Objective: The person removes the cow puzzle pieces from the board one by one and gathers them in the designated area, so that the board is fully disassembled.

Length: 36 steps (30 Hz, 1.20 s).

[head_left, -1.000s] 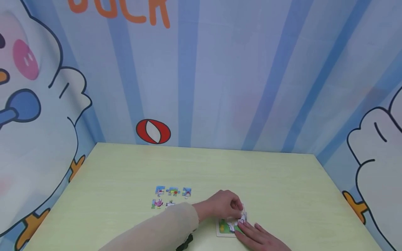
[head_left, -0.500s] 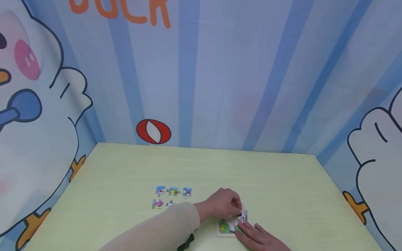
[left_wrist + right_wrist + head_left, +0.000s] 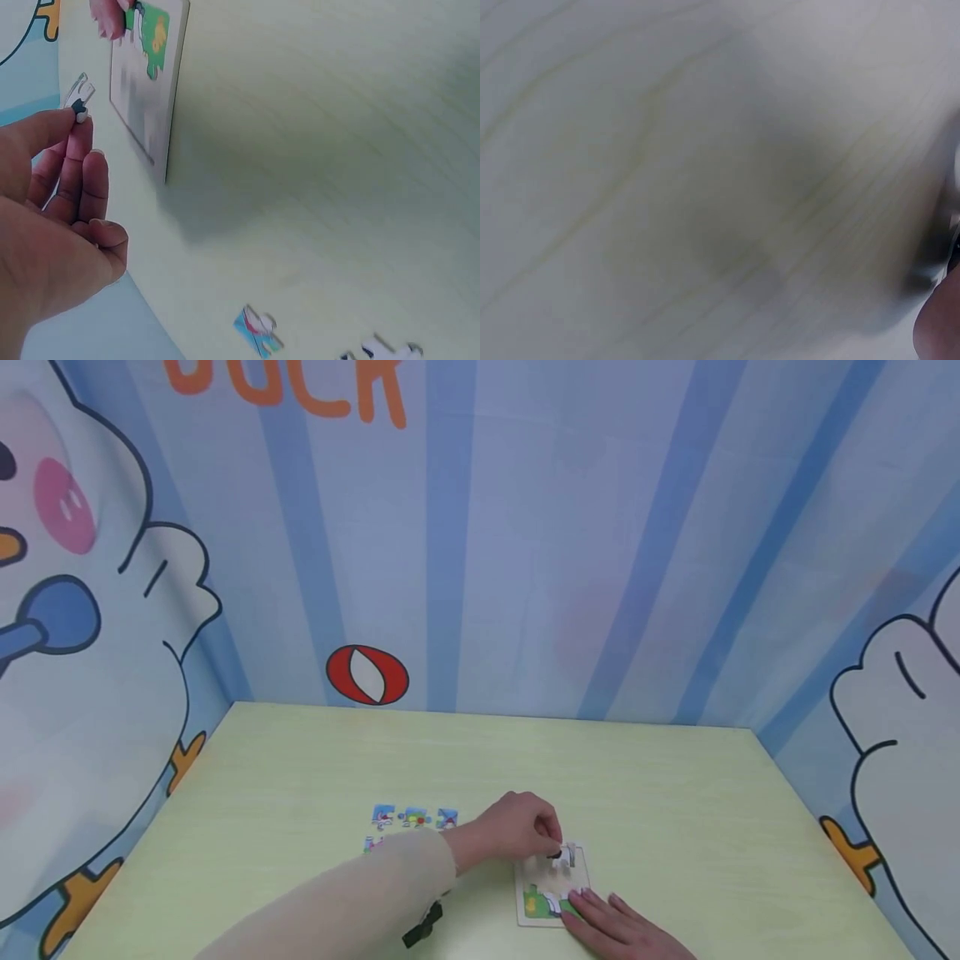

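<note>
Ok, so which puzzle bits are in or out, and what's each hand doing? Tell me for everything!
Left hand: pinching a puzzle piece.
That puzzle piece: held, not fitted.
Right hand: fingers resting on the puzzle board.
Puzzle board: flat, only partly filled.
Green corner piece: in.
Loose pieces: out, unjoined on the table.
</note>
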Tool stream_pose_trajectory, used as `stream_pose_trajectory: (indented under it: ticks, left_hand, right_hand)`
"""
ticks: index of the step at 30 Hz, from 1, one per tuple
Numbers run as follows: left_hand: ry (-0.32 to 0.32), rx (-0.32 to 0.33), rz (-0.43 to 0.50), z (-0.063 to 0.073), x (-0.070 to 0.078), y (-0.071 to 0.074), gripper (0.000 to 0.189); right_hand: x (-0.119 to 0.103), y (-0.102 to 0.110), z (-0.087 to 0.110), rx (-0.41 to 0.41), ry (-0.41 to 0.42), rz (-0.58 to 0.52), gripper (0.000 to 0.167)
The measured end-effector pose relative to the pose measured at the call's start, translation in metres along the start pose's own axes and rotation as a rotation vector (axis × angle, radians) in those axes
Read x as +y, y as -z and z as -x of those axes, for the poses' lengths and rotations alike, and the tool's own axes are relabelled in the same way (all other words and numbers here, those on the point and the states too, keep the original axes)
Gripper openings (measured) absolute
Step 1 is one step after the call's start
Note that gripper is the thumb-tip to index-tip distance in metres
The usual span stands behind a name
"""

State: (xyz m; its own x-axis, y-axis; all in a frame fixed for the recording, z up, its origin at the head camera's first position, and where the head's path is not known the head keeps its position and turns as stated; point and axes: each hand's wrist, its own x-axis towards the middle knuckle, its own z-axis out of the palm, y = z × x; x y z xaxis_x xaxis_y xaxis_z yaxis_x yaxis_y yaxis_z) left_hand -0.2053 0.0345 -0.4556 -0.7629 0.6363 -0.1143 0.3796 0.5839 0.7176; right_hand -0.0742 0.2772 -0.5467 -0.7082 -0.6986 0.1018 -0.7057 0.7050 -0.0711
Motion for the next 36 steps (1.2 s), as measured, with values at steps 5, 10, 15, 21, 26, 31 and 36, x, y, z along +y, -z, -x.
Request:
stream_pose_trajectory:
  ticks: [5, 10, 15, 21, 26, 31, 36]
  left_hand:
    - [0.006, 0.006, -0.001, 0.009, -0.005, 0.015, 0.008]
    - [0.012, 0.013, -0.016, 0.017, -0.013, 0.029, 0.008]
    - [0.028, 0.012, -0.028, 0.026, -0.023, 0.041, 0.007]
    - [0.051, 0.012, -0.052, 0.037, -0.038, 0.059, 0.008]
    - [0.097, 0.021, -0.075, 0.044, -0.049, 0.074, 0.011]
    - [0.128, 0.037, -0.098, 0.051, -0.055, 0.088, 0.012]
    - [0.158, 0.047, -0.108, 0.058, -0.057, 0.096, 0.012]
  right_hand:
    - [-0.002, 0.002, -0.002, -0.057, -0.039, -0.056, 0.069]
    - [-0.003, 0.002, -0.003, -0.066, -0.052, -0.067, 0.069]
    - [-0.003, 0.003, -0.002, -0.046, -0.029, -0.041, 0.068]
    - [-0.003, 0.004, -0.004, -0.066, -0.037, -0.067, 0.068]
    - [-0.003, 0.002, -0.002, -0.002, -0.014, -0.009, 0.068]
    - [-0.004, 0.001, -0.001, 0.032, -0.001, 0.035, 0.069]
    - [-0.005, 0.001, -0.001, 0.026, -0.005, 0.030, 0.069]
